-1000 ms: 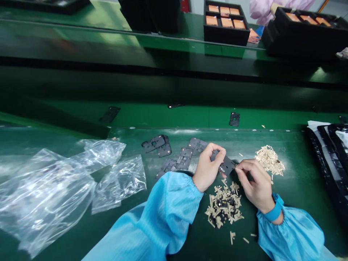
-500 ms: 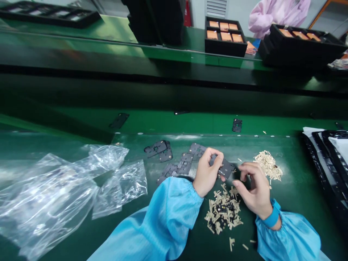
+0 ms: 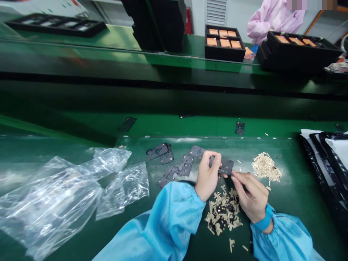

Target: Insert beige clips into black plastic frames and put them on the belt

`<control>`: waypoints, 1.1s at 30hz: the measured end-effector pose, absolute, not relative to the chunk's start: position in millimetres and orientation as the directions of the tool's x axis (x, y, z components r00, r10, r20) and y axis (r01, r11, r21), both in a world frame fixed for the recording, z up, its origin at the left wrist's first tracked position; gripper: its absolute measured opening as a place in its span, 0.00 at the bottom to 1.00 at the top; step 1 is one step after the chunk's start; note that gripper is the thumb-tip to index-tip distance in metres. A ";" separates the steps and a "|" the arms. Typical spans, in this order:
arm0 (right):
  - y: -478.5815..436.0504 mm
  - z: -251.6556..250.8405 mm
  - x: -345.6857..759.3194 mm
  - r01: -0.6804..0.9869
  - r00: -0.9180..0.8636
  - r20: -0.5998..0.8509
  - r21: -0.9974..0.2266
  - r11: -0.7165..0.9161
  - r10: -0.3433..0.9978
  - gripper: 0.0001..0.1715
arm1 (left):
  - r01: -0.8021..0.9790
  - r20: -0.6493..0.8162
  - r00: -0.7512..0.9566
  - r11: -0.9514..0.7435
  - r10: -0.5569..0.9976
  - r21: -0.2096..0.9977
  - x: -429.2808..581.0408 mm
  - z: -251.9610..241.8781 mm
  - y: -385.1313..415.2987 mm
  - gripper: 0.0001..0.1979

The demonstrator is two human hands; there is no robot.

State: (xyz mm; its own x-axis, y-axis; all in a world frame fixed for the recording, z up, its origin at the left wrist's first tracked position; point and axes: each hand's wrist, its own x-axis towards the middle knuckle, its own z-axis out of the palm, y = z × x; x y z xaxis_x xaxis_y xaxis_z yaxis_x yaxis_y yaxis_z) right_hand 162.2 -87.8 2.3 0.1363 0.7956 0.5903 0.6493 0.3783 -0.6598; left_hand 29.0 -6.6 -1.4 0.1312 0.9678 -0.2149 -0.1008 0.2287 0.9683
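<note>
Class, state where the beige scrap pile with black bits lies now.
The scrap pile lies right of centre in the head view, on the green bench, just below the left hand and right hand.

Two hands, the left hand (image 3: 208, 177) and the right hand (image 3: 251, 197), meet on one black plate (image 3: 225, 166). Just left of that plate lie about six loose plates (image 3: 160, 150) — they overlap, so the count is rough. Two single plates (image 3: 239, 128) lie beyond it. Two heaps of beige strips (image 3: 265, 166) flank it, one to its right and one below. Three clear bags (image 3: 49, 203) lie well left of it. Far beyond it stand two black trays (image 3: 224, 55) of orange pieces (image 3: 225, 42) — six show in the one straight beyond.
</note>
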 end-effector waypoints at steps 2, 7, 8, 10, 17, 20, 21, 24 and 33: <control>-85.7 6.3 166.8 0.628 0.215 0.546 -0.712 0.313 0.810 0.13 | -0.069 -0.242 0.175 0.257 0.954 0.964 25.4 0.4 12.6 0.14; -76.1 7.2 179.9 0.563 0.228 0.260 -0.822 0.091 0.938 0.06 | -0.011 -0.104 0.070 0.105 0.992 0.994 30.2 11.6 87.4 0.11; -74.3 7.0 181.6 0.563 0.147 0.195 -0.822 0.080 0.970 0.07 | -0.009 -0.093 0.088 0.094 0.992 0.996 33.0 12.7 100.5 0.13; -72.4 7.3 183.3 0.585 -0.010 0.096 -0.807 0.084 0.995 0.06 | -0.031 -0.121 0.170 0.128 0.978 0.991 37.2 11.9 118.1 0.22; -83.0 6.4 172.6 0.751 -0.211 0.022 -0.636 0.176 0.977 0.06 | 0.057 -0.014 0.338 -0.005 0.941 0.998 24.3 -4.6 78.1 0.30; -86.2 5.6 168.2 0.773 -0.211 0.006 -0.610 0.171 0.977 0.07 | 0.061 0.030 0.356 -0.055 0.934 0.997 18.6 -6.4 42.7 0.21; -85.8 6.1 168.3 0.767 -0.208 0.001 -0.621 0.164 0.978 0.08 | 0.068 0.027 0.372 -0.057 0.928 0.996 17.5 -6.3 33.3 0.19; -80.3 9.8 174.2 0.701 -0.178 -0.007 -0.703 0.122 0.984 0.07 | 0.124 0.008 0.455 -0.072 0.890 0.990 14.4 -4.7 16.0 0.14; -68.0 14.1 191.5 0.633 -0.092 0.097 -0.763 0.133 0.991 0.08 | 0.089 -0.152 0.663 0.125 0.733 0.988 12.7 -11.3 11.7 0.08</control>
